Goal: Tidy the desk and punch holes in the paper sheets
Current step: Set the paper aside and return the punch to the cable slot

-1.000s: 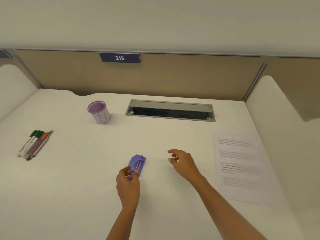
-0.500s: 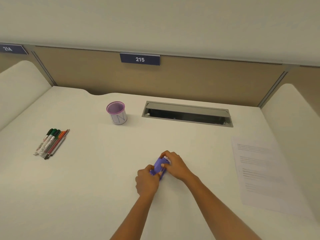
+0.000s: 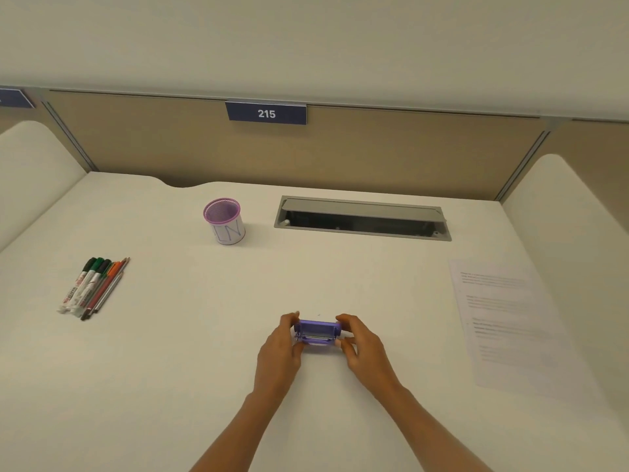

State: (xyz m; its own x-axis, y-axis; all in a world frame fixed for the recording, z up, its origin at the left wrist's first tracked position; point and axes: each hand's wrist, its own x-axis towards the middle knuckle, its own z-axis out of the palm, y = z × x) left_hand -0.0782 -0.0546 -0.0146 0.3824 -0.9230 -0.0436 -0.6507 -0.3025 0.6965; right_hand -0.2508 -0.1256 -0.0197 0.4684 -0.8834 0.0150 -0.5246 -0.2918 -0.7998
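Note:
A small purple hole punch [image 3: 317,331] lies crosswise on the white desk [image 3: 177,352], near its middle front. My left hand [image 3: 279,349] grips its left end and my right hand [image 3: 360,345] grips its right end, thumbs at the near side. A printed paper sheet [image 3: 510,321] lies flat at the right side of the desk, apart from the punch. Several markers and pencils [image 3: 92,287] lie in a bunch at the left. An empty purple mesh pen cup [image 3: 224,221] stands upright at the back.
A grey cable hatch [image 3: 362,218] with its lid raised is set into the desk at the back centre. A tan partition with the plate 215 [image 3: 266,113] closes the back. White side dividers [image 3: 565,212] bound the desk left and right.
The punch was held by my left hand alone and lay lengthwise. My right hand came in and took the other end, and the punch now lies turned crosswise between both hands.

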